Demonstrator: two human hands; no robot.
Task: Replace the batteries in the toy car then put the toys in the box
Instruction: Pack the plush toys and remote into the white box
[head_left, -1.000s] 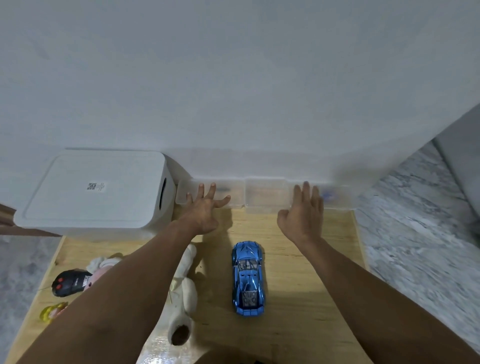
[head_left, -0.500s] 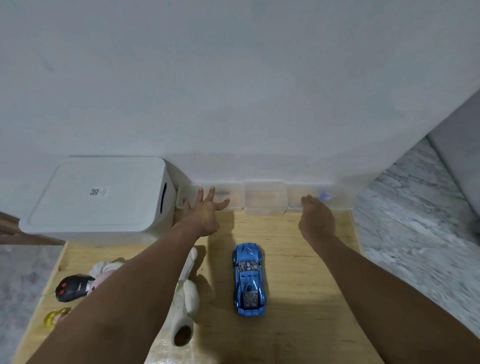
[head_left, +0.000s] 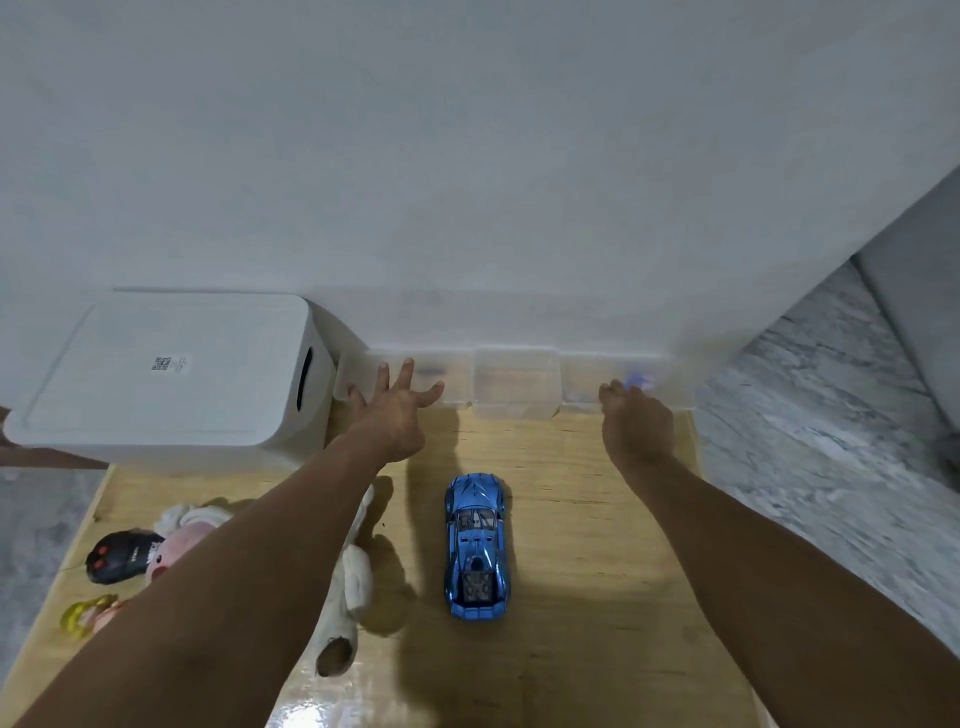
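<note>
A shiny blue toy car (head_left: 476, 545) lies on the wooden table (head_left: 587, 545), nose toward the wall. Along the wall stand three clear plastic containers (head_left: 517, 382). My left hand (head_left: 397, 410) rests with fingers spread on the left container. My right hand (head_left: 636, 423) reaches into the right container with fingers curled down beside a small blue-tipped object (head_left: 635, 381); whether it grips anything is hidden. A white lidded box (head_left: 171, 379) sits at the back left. A black remote (head_left: 122, 555) and plush toys (head_left: 195, 530) lie at the left, partly under my left arm.
A white wall rises directly behind the containers. A white plush limb (head_left: 350, 597) lies just left of the car. A small yellow toy (head_left: 85, 616) sits near the table's left edge. Grey marble floor (head_left: 831, 441) lies to the right of the table.
My right hand slid from the middle container to the right one and its fingers curled down. My left hand stayed spread on the left container.
</note>
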